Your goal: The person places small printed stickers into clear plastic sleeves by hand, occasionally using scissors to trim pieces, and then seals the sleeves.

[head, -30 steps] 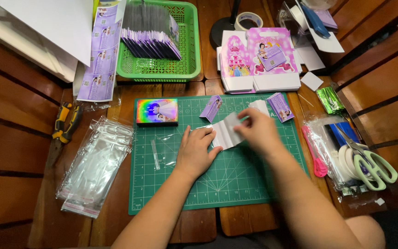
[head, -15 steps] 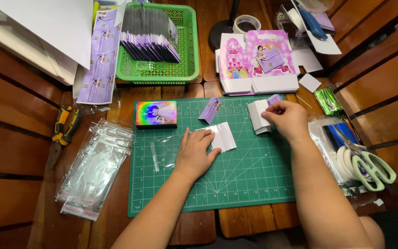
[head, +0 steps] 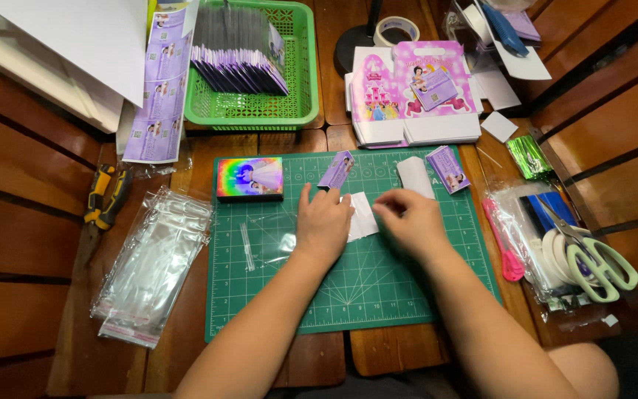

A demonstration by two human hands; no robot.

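Many purple packets point(head: 239, 68) in green basket point(head: 300, 89)

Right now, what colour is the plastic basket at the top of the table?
The slotted plastic basket is bright green, clearest in the head view, with purple packets stacked inside.

Under the left hand point(head: 324, 222) lies a white paper card point(head: 362, 216), matt and smooth, with the right hand point(head: 407, 220) pinching its far edge. Both rest on a green cutting mat point(head: 407, 295), a dull rubbery plastic ruled with fine lines. Just left of the grip, a clear cellophane sleeve point(head: 267, 236) shines glassy and crinkled; beyond it a small box point(head: 249, 177) has a glossy rainbow foil face. Farther left, a stack of clear bags point(head: 153, 266) glints. The table point(head: 23, 207) is varnished wooden slats, warm and slightly glossy. Above the grip sits a green basket point(head: 300, 81) of moulded lattice plastic.
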